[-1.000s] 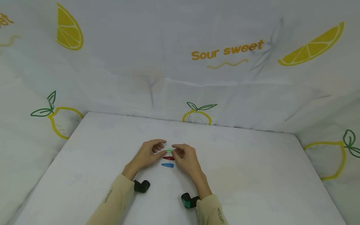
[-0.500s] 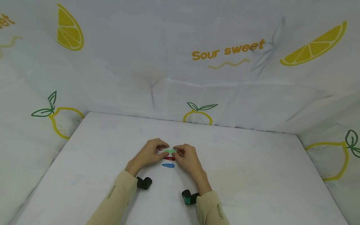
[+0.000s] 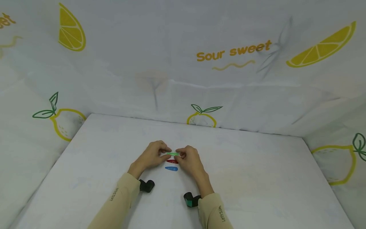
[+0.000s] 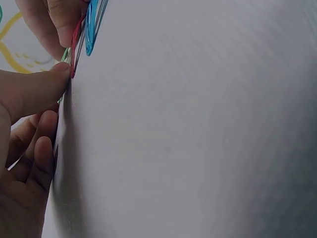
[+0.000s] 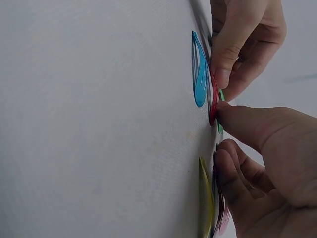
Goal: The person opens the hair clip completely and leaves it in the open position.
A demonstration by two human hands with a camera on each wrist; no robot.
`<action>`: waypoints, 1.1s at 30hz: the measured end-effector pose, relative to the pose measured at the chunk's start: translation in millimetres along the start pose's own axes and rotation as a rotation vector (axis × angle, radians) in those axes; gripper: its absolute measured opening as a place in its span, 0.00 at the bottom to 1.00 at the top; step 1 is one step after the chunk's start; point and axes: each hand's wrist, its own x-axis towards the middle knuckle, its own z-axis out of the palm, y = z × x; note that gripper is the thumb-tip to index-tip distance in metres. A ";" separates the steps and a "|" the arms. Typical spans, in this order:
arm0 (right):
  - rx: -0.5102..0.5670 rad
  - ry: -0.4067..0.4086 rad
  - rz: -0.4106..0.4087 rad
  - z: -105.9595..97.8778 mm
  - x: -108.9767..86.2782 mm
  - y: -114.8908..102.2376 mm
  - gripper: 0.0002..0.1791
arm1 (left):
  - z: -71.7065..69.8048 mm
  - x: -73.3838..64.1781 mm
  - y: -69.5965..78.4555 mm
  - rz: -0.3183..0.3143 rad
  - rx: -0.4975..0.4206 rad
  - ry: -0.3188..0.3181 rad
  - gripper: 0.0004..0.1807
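Three snap hair clips lie in a column on the white table: a green hair clip (image 3: pixel 172 154) farthest away, a red hair clip (image 3: pixel 172 161) below it, and a blue hair clip (image 3: pixel 171 169) nearest me. My left hand (image 3: pixel 152 156) pinches the green clip at its left end with thumb and index finger. At the other end, my right hand (image 3: pixel 192 160) holds it the same way, partly covering it. In the right wrist view a yellow hair clip (image 5: pixel 206 198) and a dark one (image 5: pixel 219 198) lie beside the right hand's fingers; the head view hides them.
A sliver of something pink (image 5: pixel 226 220) shows beneath the right hand in the right wrist view. Black wrist cameras (image 3: pixel 147 186) jut out below both wrists. The table (image 3: pixel 257 165) ends at a white cloth backdrop (image 3: pixel 128 63) printed with lemons.
My left hand has shifted slightly right and inward along the green hair clip, so more of that clip shows now. The right hand stays nearly still, and the red and blue clips have not moved.
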 end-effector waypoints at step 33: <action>-0.040 0.079 -0.057 3.5 0.2 -5.2 0.08 | 5.4 -4.0 -1.3 0.069 -0.059 0.133 0.06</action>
